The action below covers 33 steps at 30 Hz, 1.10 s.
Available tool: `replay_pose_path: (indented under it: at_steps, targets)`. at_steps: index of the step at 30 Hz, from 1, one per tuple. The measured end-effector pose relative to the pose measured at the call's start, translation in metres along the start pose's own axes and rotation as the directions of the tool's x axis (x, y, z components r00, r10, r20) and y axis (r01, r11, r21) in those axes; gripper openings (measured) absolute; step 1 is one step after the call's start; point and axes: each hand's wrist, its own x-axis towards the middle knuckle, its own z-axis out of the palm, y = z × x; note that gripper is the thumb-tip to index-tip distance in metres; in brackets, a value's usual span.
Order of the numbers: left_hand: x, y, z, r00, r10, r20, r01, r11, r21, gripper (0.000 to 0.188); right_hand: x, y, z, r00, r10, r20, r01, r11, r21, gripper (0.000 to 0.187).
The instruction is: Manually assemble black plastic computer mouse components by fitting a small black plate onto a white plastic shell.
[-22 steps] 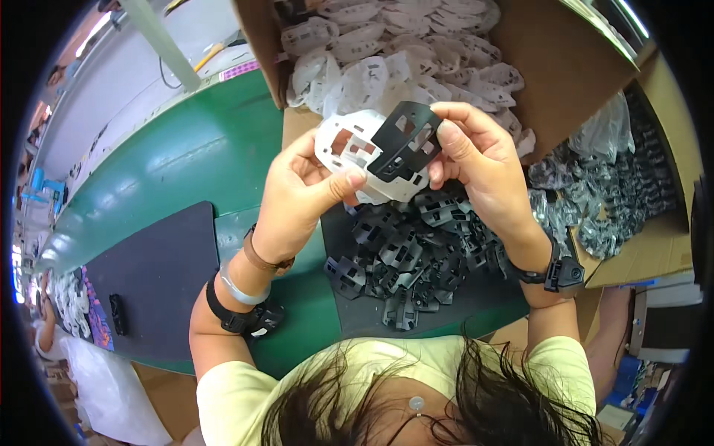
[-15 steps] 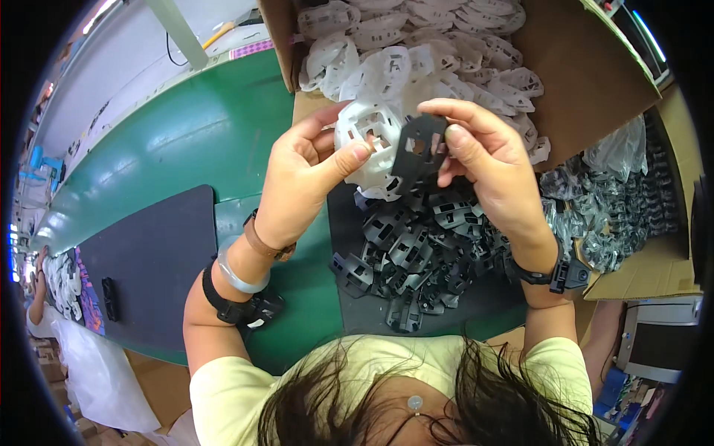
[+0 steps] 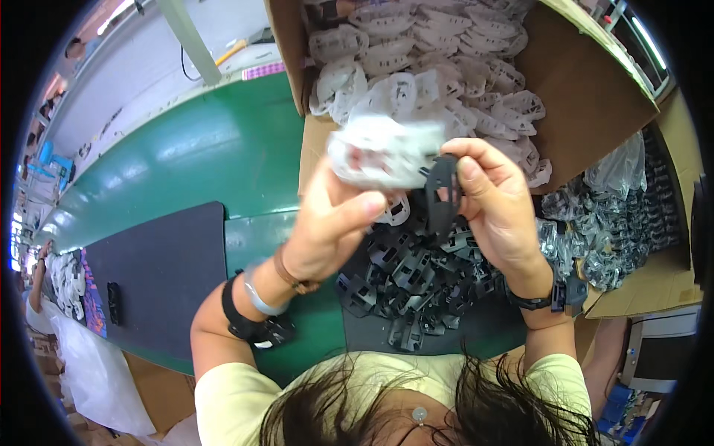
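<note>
Both hands have turned the two parts since the earlier frames, so the white plastic piece (image 3: pixel 387 152) now shows as a motion-blurred smear and the black plastic part (image 3: pixel 442 195) stands edge-on instead of lying flat against it. Seen from the head camera, the left hand (image 3: pixel 331 227) grips the white piece from below, thumb pointing right across it, though the blur hides exactly how the fingers close. The right hand (image 3: pixel 494 204) pinches the black part between thumb and fingers, its upper end touching the white piece. Both are held up over a pile of black parts (image 3: pixel 416 282) heaped on the green table (image 3: pixel 186 160). Behind the hands, an open cardboard box (image 3: pixel 595 89) holds many more white pieces. To the right lie clear bags of dark parts (image 3: pixel 617 215). A dark mat (image 3: pixel 160 286) lies on the table to the left.
</note>
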Motion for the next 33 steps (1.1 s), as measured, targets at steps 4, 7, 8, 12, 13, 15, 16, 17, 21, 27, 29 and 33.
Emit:
replay_pose_path:
  at_steps: [4, 7, 8, 12, 13, 15, 16, 17, 21, 27, 29, 33]
  targets:
    - [-0.009, 0.000, 0.004, 0.930, -0.336, 0.150, 0.343, 0.939, -0.023, 0.065, -0.004, -0.011, 0.002, 0.994, -0.098, 0.050, 0.104, 0.985, -0.139, 0.022]
    - [0.002, 0.007, 0.000, 0.916, -0.392, 0.085, 0.382, 0.917, 0.117, 0.056, 0.008, -0.008, 0.005, 0.984, -0.122, 0.129, 0.142, 0.977, -0.157, 0.020]
    - [0.004, 0.010, -0.002, 0.933, -0.358, 0.036, 0.350, 0.927, 0.133, 0.056, 0.010, -0.002, 0.003, 0.978, -0.162, 0.132, 0.176, 0.979, -0.103, 0.020]
    - [-0.001, 0.000, -0.006, 0.994, -0.108, 0.012, 0.096, 0.925, 0.368, 0.060, -0.003, -0.014, -0.005, 0.987, -0.158, 0.016, 0.159, 0.978, -0.134, 0.020]
    - [0.001, 0.002, 0.000, 0.994, -0.092, 0.051, 0.061, 0.899, 0.435, 0.064, -0.003, -0.014, -0.003, 0.985, -0.173, 0.010, 0.173, 0.976, -0.135, 0.020]
    - [-0.011, -0.006, 0.002, 0.997, -0.052, 0.055, 0.019, 0.880, 0.475, 0.066, -0.004, -0.013, 0.009, 0.977, -0.212, -0.014, 0.203, 0.951, -0.235, 0.019]
    - [-0.012, -0.008, 0.002, 0.998, -0.025, 0.053, -0.003, 0.885, 0.465, 0.066, -0.004, -0.016, 0.018, 0.971, -0.231, -0.062, 0.205, 0.937, -0.283, 0.017]
    - [-0.011, -0.013, -0.001, 0.998, 0.007, 0.056, -0.032, 0.882, 0.469, 0.066, -0.001, -0.010, 0.013, 0.963, -0.267, -0.033, 0.240, 0.906, -0.348, 0.016]
    - [-0.016, -0.020, -0.002, 0.996, -0.027, 0.089, -0.020, 0.875, 0.483, 0.065, -0.010, -0.004, 0.008, 0.974, -0.217, -0.059, 0.190, 0.936, -0.298, 0.016]
    - [-0.023, -0.014, 0.011, 0.993, -0.078, 0.091, 0.037, 0.921, 0.387, 0.064, -0.023, -0.014, 0.015, 0.982, -0.172, -0.077, 0.144, 0.948, -0.283, 0.014]
    - [-0.018, -0.014, 0.012, 0.996, -0.050, 0.078, 0.018, 0.928, 0.371, 0.064, -0.017, -0.011, 0.000, 0.933, -0.361, 0.010, 0.313, 0.795, -0.519, 0.013]
    - [-0.012, -0.017, 0.010, 0.993, 0.025, 0.113, -0.075, 0.881, 0.467, 0.056, -0.019, -0.008, -0.003, 0.848, -0.521, 0.099, 0.492, 0.702, -0.514, 0.012]
